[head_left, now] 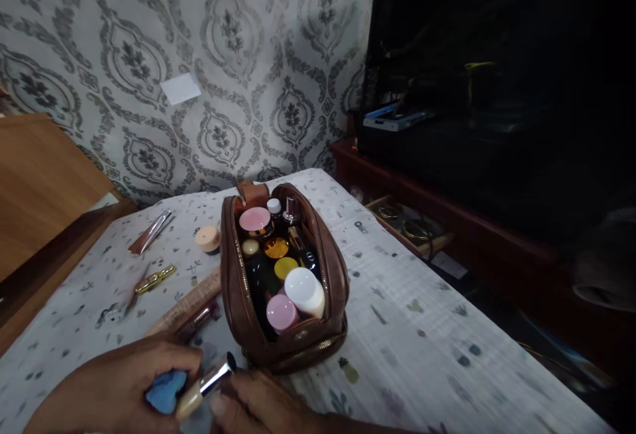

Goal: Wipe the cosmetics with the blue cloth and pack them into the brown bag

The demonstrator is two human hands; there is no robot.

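Note:
My left hand (119, 381) is closed around a crumpled blue cloth (166, 391) and the beige lower end of a small cosmetic bottle (191, 401). The bottle lies tilted, its shiny silver cap pointing up and right. Against the cap side, my right hand (263, 404) has its fingers curled, with the thumb below the bottle; part of this grip is hidden. Just beyond both hands stands a brown zip bag (338, 281), unzipped wide. Inside are a white-capped container (304, 290), pink-lidded jars (282, 313), a yellow lid (286, 268) and several small bottles.
Left of the bag lie a beige-capped jar (207, 238), a gold tube (155, 279), a silver and brown item (152, 232) and a dark red tube (199, 320). A wooden panel (50, 175) borders the left; an open drawer (412, 228) sits beyond the patterned cloth's right edge.

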